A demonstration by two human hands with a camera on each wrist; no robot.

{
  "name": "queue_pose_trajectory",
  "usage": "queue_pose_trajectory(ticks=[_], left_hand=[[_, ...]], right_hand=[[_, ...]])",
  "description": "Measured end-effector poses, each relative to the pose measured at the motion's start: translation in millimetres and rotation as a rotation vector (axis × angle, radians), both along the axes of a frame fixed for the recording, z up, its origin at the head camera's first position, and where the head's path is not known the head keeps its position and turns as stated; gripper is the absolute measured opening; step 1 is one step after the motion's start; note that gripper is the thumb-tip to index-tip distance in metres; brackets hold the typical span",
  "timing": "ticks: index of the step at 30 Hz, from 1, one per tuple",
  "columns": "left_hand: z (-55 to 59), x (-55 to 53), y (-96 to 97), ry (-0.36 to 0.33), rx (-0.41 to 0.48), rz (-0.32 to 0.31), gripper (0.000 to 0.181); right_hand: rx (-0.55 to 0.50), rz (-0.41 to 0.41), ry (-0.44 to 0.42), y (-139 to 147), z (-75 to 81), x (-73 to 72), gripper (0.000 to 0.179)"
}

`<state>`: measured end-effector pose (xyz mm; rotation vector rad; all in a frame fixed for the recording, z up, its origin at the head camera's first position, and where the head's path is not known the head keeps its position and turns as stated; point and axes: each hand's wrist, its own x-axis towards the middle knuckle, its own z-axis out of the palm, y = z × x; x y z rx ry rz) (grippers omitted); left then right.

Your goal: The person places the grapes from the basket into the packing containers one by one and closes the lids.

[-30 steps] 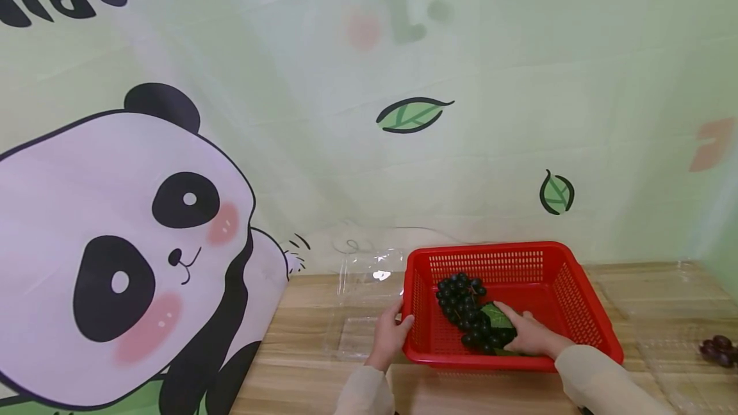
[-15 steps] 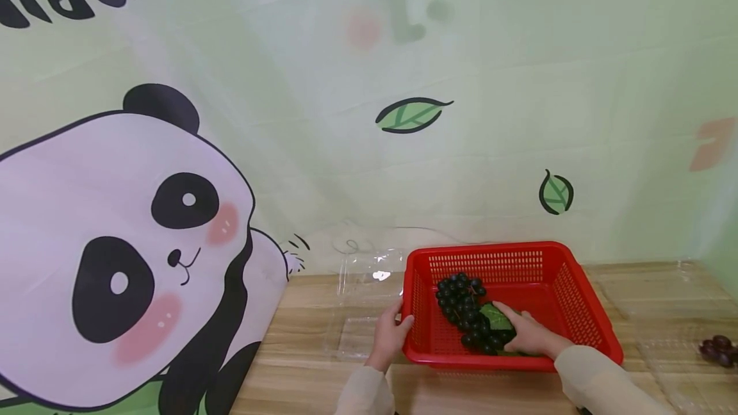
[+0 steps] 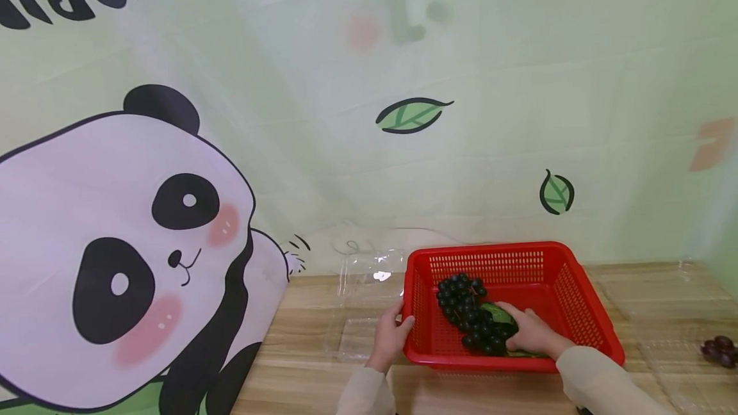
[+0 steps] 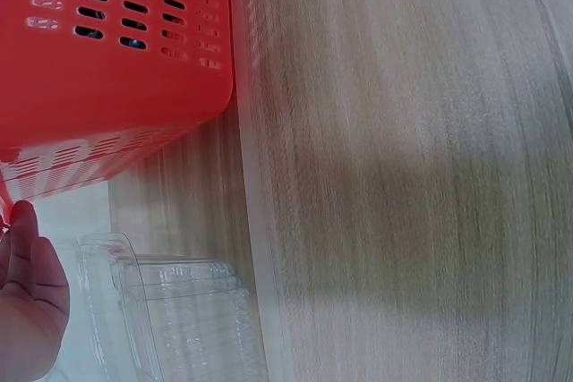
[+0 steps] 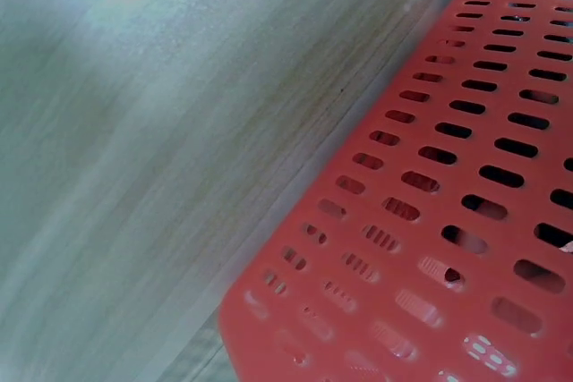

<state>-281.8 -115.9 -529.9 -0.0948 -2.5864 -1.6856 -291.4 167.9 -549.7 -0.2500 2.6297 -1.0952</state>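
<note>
A red plastic basket [image 3: 478, 360] with slotted walls sits on the wooden table in the head view. My left hand [image 3: 390, 338] grips its left rim, thumb on the rim and fingers on the outer side. Inside the basket lies a bunch of black grapes [image 3: 461, 303] with a green leaf [image 3: 497, 312] at its right. My right hand [image 3: 533, 332] reaches over the front rim and holds the bunch at the leaf end; its fingertips are partly hidden among the leaf and grapes. The right wrist view shows only the basket's slotted outer wall [image 5: 466, 158] and the table.
Clear plastic containers stand on the wooden table [image 3: 300, 325], one left of the basket [image 4: 188, 310] and others at the right. Dark red grapes [image 3: 719, 351] lie at the far right edge. A panda-printed cloth [image 3: 323, 146] hangs behind the table.
The right hand has shifted slightly right, and the leaf beneath it looks more folded and tilted. The left hand and the basket stay almost where they were.
</note>
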Motion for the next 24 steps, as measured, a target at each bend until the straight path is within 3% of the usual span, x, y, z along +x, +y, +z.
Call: queue_pose_trajectory(ticks=[5,24], left_hand=[[0.1,-0.1,-0.1,0.000,-0.011,0.000,0.042],[-1.5,-1.8,-0.2,-0.016,-0.041,0.012,0.045]], right_hand=[[-0.005,0.008,0.035,0.2,5.0,1.4,0.071],[-0.055,0.011,0.061,-0.8,5.8,2.2,0.068]])
